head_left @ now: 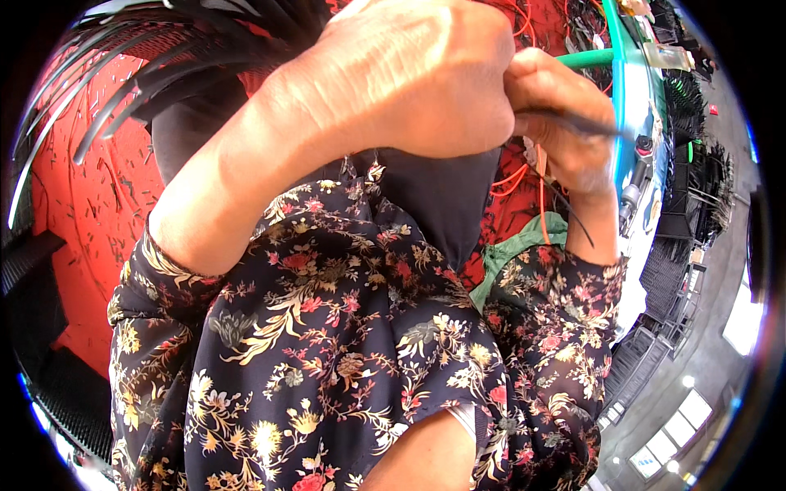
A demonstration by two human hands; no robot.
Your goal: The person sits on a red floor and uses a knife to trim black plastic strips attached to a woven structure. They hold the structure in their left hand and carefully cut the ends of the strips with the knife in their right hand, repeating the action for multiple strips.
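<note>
My left hand (pixel 409 78) is closed in a fist at the top middle, its back toward me. Its fingertips are hidden, so what they grip, if anything, cannot be made out. Right beside it, nearly touching, my right hand (pixel 565 123) has its fingers curled round a thin black strand (pixel 585 125), blurred where it sticks out to the right. Another thin dark strand (pixel 577 217) hangs below that hand, by the wrist. Left of my left forearm, a fanned bundle of long black strips (pixel 147 69) spreads over the red surface; its far end is hidden.
The red surface (pixel 98 204) is strewn with small black scraps. Orange wires (pixel 514 178) and a green cloth (pixel 524 245) lie near my right forearm. A green tube (pixel 585 59) meets a teal-edged bench (pixel 630 90) on the right. Black racks (pixel 692 196) stand beyond it.
</note>
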